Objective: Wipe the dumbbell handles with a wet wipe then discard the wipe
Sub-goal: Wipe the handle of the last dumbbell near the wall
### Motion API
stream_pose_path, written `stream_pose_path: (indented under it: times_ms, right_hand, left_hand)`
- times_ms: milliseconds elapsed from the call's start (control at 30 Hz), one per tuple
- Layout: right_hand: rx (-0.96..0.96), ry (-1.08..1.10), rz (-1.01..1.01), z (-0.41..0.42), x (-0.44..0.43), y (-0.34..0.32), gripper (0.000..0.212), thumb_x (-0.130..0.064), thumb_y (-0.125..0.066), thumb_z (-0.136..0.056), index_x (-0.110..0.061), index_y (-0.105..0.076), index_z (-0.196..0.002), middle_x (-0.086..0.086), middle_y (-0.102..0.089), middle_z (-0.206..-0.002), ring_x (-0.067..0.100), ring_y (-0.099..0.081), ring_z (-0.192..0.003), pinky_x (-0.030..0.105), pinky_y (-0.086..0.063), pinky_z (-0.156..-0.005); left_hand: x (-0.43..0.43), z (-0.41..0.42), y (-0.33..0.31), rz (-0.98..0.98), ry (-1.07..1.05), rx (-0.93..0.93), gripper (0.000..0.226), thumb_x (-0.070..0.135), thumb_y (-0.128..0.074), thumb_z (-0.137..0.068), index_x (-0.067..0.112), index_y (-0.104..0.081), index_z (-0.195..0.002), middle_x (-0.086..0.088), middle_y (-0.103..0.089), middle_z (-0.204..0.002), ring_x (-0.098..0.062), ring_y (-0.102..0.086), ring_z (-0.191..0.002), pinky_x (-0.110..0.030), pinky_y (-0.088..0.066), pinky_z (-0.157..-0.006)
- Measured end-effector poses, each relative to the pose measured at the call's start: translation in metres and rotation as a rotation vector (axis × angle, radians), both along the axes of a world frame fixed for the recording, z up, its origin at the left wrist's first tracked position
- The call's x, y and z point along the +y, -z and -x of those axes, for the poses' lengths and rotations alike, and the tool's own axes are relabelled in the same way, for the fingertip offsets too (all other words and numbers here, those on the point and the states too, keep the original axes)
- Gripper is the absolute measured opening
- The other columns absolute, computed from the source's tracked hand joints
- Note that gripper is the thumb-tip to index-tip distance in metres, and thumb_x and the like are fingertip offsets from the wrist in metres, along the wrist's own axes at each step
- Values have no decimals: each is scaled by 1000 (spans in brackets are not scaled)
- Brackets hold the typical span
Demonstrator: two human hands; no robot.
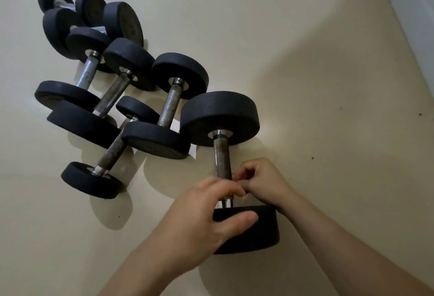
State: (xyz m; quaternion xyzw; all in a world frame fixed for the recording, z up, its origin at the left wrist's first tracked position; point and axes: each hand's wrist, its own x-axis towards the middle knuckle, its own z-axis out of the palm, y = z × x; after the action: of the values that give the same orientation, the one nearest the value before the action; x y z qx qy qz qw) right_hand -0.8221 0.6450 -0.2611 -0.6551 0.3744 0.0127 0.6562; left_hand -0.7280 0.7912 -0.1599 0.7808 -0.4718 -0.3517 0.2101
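While both hands meet at the near end of the nearest dumbbell (pixel 225 169), I cannot make out a wet wipe anywhere; if one is held, it is hidden between the fingers.

Left hand (pixel 206 211): fingers curled over the lower end of the handle (pixel 222 159), thumb lying across the rim of the near weight head (pixel 256 232). Right hand (pixel 260 180): fingers pinched together just beside the handle, fingertips almost touching those of the left. Whether either hand is clamped on the bar or on a wipe, I cannot tell.

Location: this dumbbell lies on the pale floor (pixel 328 108), far head (pixel 220 117) pointing away, rightmost of a loose row. The other dumbbells (pixel 117 98) lie to the left, some leaning on one another.

Handling judgement: steel bar with solid dark heads, so heavy and rigid; no need to lift it. The round heads may roll, so I would steady one head with the left palm and wrap the wipe around the bar with the right. The bar looks speckled and rough, probably knurled or pitted, so a thin damp wipe could snag or tear; use firm, short strokes along its length.
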Motion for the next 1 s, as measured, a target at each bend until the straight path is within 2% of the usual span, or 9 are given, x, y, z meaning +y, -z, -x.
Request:
stream_pose_path:
  times_ms: [133, 267, 367, 467, 533, 633, 767, 867, 1000]
  right_hand:
    - [-196, 369, -80, -27, -15, -5, 16, 7, -66, -80, -9, -67, -77, 8, -67, -75, 13, -65, -66, 24, -55, -63]
    - [-154, 135, 54, -24, -6, -21, 9, -3, -73, -77, -11, -72, -81, 3, -70, -78, 10, -65, -71, 24, -54, -67]
    - [-77, -132, 215, -17, 1, -31, 11, -10, -75, -75, -14, -76, -86, -2, -73, -80, 7, -68, -76, 22, -56, -73]
    - [-85, -82, 201, -18, -5, -40, 16, -6, -71, -79, -12, -75, -93, -5, -72, -83, 1, -67, -77, 11, -52, -65]
    - [-87, -7, 101, -15, -6, -41, 14, -5, -71, -80, -9, -74, -94, -1, -73, -82, 6, -69, -74, 12, -53, -63]
    - [-64, 170, 44, -8, -2, -41, 13, -6, -67, -84, -14, -72, -93, 4, -72, -83, 15, -70, -72, 19, -55, -61]
    - [-56, 204, 295, 5, 1, -51, 17, -20, -63, -89, -34, -68, -97, -12, -69, -89, 2, -65, -81, 17, -53, -70]
    - [-85, 30, 390, 25, 22, -67, 16, -44, -55, -87, -38, -68, -96, -22, -66, -91, -3, -60, -90, 17, -50, -77]
    - [-118, -227, 686, 45, 64, -61, 50, -68, -44, -83, -33, -60, -115, -20, -55, -113, 1, -50, -105, 25, -39, -92]
  left_hand:
    - [6, 14, 11, 88, 54, -106, 46, 72, -46, -74, 44, -58, -109, 26, -52, -101, 4, -49, -98, -22, -46, -82]
    - [4, 5, 13, 179, -151, 53, 29, 58, -57, -80, 41, -65, -103, 21, -58, -101, -2, -56, -99, -16, -46, -79]
    - [-17, -14, 28, 172, -349, 92, 22, 36, -71, -81, 41, -63, -101, 13, -58, -96, -1, -57, -85, -13, -48, -69]
    - [-38, -31, 45, 108, -372, 120, 21, 33, -80, -73, 34, -67, -90, 7, -63, -83, -3, -60, -70, -19, -52, -63]
    - [-41, -37, 51, 107, -350, 156, 19, 28, -84, -69, 31, -68, -79, 4, -65, -73, -10, -63, -69, -28, -56, -64]
    - [-42, -46, 55, 135, -276, -88, 25, 16, -83, -71, 35, -66, -67, 9, -63, -70, -8, -60, -68, -29, -53, -66]
    - [-55, -51, 57, 264, -263, -391, 8, 14, -71, -80, 22, -70, -82, 4, -62, -78, -14, -58, -69, -33, -51, -64]
    - [-62, -47, 46, 188, -231, -336, 11, 34, -65, -86, 26, -72, -89, 7, -69, -83, -12, -64, -76, -31, -54, -71]
    - [-72, -52, 46, 129, -234, -291, 13, 35, -74, -79, 26, -70, -87, 9, -68, -82, -10, -63, -80, -31, -52, -75]
